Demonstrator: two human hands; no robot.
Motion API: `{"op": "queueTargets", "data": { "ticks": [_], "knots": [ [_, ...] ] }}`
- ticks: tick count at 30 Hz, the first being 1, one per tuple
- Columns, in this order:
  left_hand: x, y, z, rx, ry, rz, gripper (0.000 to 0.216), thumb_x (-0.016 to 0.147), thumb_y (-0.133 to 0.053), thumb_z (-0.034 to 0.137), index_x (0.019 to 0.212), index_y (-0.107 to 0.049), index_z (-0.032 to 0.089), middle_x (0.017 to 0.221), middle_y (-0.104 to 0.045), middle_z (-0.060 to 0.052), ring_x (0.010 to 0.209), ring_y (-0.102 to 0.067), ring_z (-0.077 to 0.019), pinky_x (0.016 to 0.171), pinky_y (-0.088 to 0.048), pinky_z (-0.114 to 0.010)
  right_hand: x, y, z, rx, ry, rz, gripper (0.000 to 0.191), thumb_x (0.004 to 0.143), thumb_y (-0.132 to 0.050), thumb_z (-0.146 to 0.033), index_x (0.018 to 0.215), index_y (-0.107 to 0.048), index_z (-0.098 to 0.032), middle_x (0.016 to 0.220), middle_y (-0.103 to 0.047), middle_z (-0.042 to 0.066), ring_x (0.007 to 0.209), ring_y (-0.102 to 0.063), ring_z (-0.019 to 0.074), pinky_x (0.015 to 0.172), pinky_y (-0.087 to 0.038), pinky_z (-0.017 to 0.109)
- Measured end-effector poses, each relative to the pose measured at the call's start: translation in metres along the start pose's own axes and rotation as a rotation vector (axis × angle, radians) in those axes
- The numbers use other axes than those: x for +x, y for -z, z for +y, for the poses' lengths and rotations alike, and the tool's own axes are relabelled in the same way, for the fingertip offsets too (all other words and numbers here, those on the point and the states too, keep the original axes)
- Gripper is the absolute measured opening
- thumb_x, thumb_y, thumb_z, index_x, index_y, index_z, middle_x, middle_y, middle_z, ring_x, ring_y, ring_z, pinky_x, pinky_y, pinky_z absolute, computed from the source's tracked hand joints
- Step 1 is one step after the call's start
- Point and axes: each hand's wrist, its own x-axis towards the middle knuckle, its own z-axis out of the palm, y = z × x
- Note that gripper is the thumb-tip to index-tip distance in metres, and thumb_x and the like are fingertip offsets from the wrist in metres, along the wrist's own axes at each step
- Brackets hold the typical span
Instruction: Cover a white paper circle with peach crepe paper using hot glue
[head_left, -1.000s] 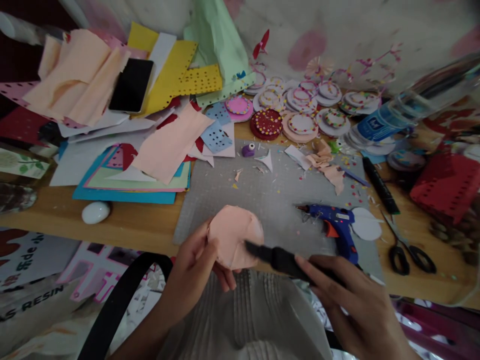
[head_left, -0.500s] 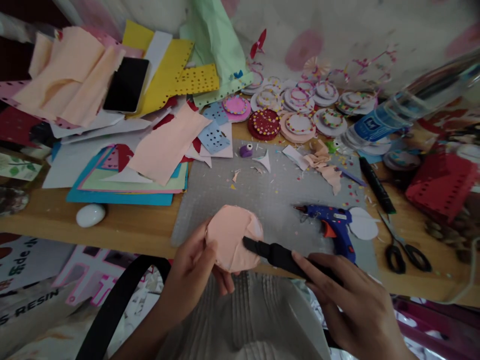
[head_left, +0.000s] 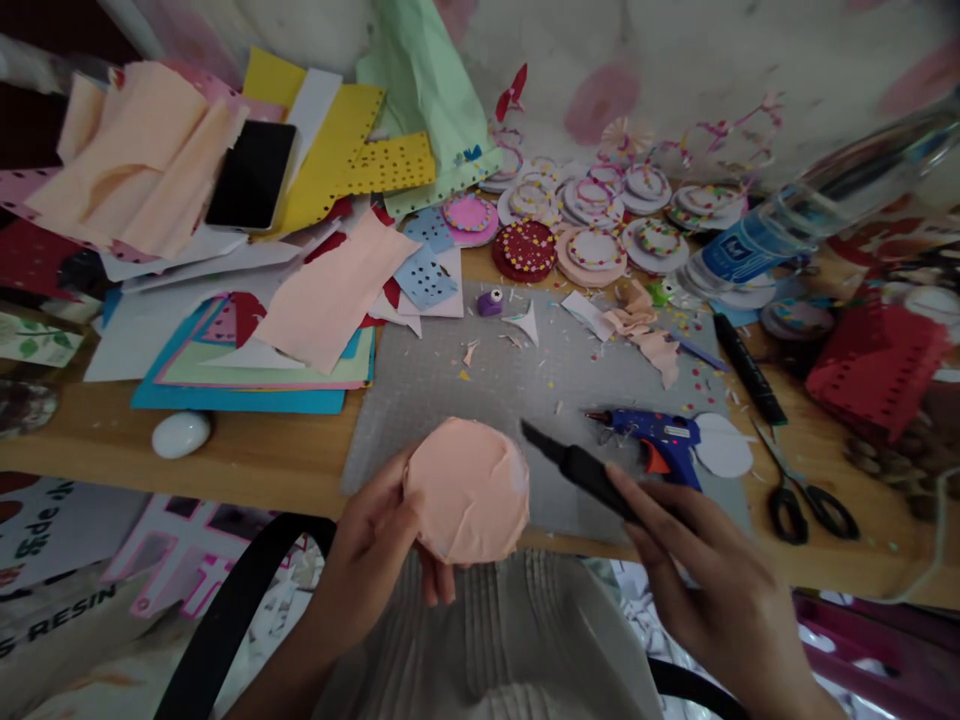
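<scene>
My left hand (head_left: pixel 386 540) grips the left edge of a round disc (head_left: pixel 469 490) covered in wrinkled peach crepe paper, with the thumb on top and fingers beneath. A pale patch shows near the disc's upper right edge. In my right hand (head_left: pixel 712 570) is a black craft knife (head_left: pixel 585 475), its dark blade pointing up and left, apart from the disc. Both hands are above the front of a grey cutting mat (head_left: pixel 420 385). On the mat, beyond the knife, lies a blue glue gun (head_left: pixel 660 435) with an orange-red trigger.
Black-handled scissors (head_left: pixel 806 495) and a black marker (head_left: pixel 748 370) lie at the right. Decorated paper discs (head_left: pixel 526 250) crowd the back, near a plastic bottle (head_left: pixel 750 245). Coloured papers (head_left: pixel 337 290) and a phone (head_left: pixel 251 175) fill the left. A white egg-shaped object (head_left: pixel 181 434) sits near the front edge.
The knife blade has come off the disc's surface and moved up and right with my right hand. The loose fold of peach paper now lies flatter across the disc.
</scene>
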Motion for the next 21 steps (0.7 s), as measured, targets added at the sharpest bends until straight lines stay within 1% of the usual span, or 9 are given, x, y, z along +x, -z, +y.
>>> {"op": "queueTargets", "data": {
  "ticks": [2,4,6,11,14,15,17,19,21],
  "knots": [
    [-0.001,0.000,0.000,0.007,-0.005,0.006,0.061,0.093,-0.052,0.044,0.142,-0.038,0.010,0.060,-0.067,-0.002,0.040,-0.060,-0.0120,0.036,-0.044,-0.017,0.001,0.001,0.000,0.011,-0.001,0.013,0.057,0.091,-0.050,-0.015,0.146,-0.044,-0.028,0.107,-0.062,0.010,0.089,-0.063,0.0217,0.069,-0.052,0.033],
    [-0.002,-0.001,-0.001,0.018,-0.023,0.036,0.061,0.093,-0.052,0.043,0.143,-0.038,0.009,0.056,-0.064,0.000,0.040,-0.059,-0.0126,0.037,-0.044,-0.018,0.002,0.001,-0.003,0.046,0.058,-0.022,0.059,0.090,-0.050,-0.013,0.146,-0.044,-0.029,0.108,-0.061,0.010,0.090,-0.063,0.0210,0.069,-0.052,0.032],
    [-0.001,-0.002,-0.004,0.040,-0.049,0.059,0.060,0.094,-0.051,0.041,0.143,-0.037,0.009,0.055,-0.063,0.001,0.041,-0.059,-0.0127,0.038,-0.045,-0.018,0.003,0.000,-0.006,0.049,0.067,-0.039,0.059,0.089,-0.050,-0.013,0.146,-0.043,-0.030,0.107,-0.061,0.009,0.089,-0.062,0.0205,0.068,-0.052,0.031],
    [0.002,-0.004,-0.011,0.066,-0.092,0.032,0.056,0.097,-0.048,0.041,0.142,-0.036,0.011,0.066,-0.068,-0.003,0.049,-0.064,-0.0147,0.045,-0.051,-0.023,0.003,-0.006,-0.005,-0.021,-0.049,0.008,0.057,0.091,-0.050,-0.017,0.145,-0.044,-0.032,0.107,-0.062,0.008,0.087,-0.063,0.0215,0.070,-0.052,0.033],
    [0.001,-0.001,-0.008,0.004,-0.079,0.085,0.055,0.095,-0.049,0.042,0.140,-0.038,0.011,0.074,-0.071,-0.006,0.052,-0.066,-0.0166,0.042,-0.048,-0.023,0.002,-0.006,0.001,-0.084,-0.184,0.101,0.052,0.092,-0.052,-0.021,0.143,-0.048,-0.033,0.105,-0.064,0.008,0.085,-0.064,0.0217,0.069,-0.050,0.033],
    [0.000,0.000,-0.007,-0.013,-0.077,0.106,0.056,0.093,-0.051,0.042,0.138,-0.039,0.012,0.075,-0.071,-0.007,0.053,-0.066,-0.0170,0.041,-0.047,-0.022,0.002,-0.006,0.001,-0.059,-0.225,0.126,0.051,0.093,-0.052,-0.022,0.142,-0.049,-0.032,0.106,-0.064,0.007,0.086,-0.065,0.0217,0.070,-0.050,0.032],
    [-0.001,0.000,-0.007,-0.025,-0.093,0.131,0.055,0.090,-0.057,0.042,0.135,-0.041,0.014,0.082,-0.072,-0.008,0.058,-0.068,-0.0178,0.043,-0.047,-0.022,0.004,-0.006,-0.005,0.089,-0.268,0.125,0.048,0.094,-0.051,-0.024,0.142,-0.049,-0.032,0.110,-0.065,0.007,0.090,-0.065,0.0205,0.075,-0.051,0.031],
    [-0.001,-0.002,-0.010,-0.010,-0.128,0.131,0.050,0.088,-0.062,0.038,0.130,-0.045,0.018,0.095,-0.072,-0.010,0.067,-0.070,-0.0186,0.050,-0.052,-0.024,0.010,-0.011,-0.018,0.298,-0.306,0.102,0.047,0.094,-0.052,-0.027,0.140,-0.048,-0.032,0.112,-0.067,0.004,0.091,-0.066,0.0180,0.079,-0.052,0.028],
    [0.000,-0.004,-0.015,0.052,-0.146,0.108,0.041,0.087,-0.063,0.032,0.124,-0.050,0.021,0.105,-0.070,-0.009,0.078,-0.071,-0.0194,0.061,-0.057,-0.027,0.020,-0.022,-0.033,0.502,-0.372,0.088,0.045,0.093,-0.057,-0.032,0.137,-0.048,-0.032,0.110,-0.069,0.002,0.089,-0.067,0.0161,0.077,-0.053,0.025]
  ]
}}
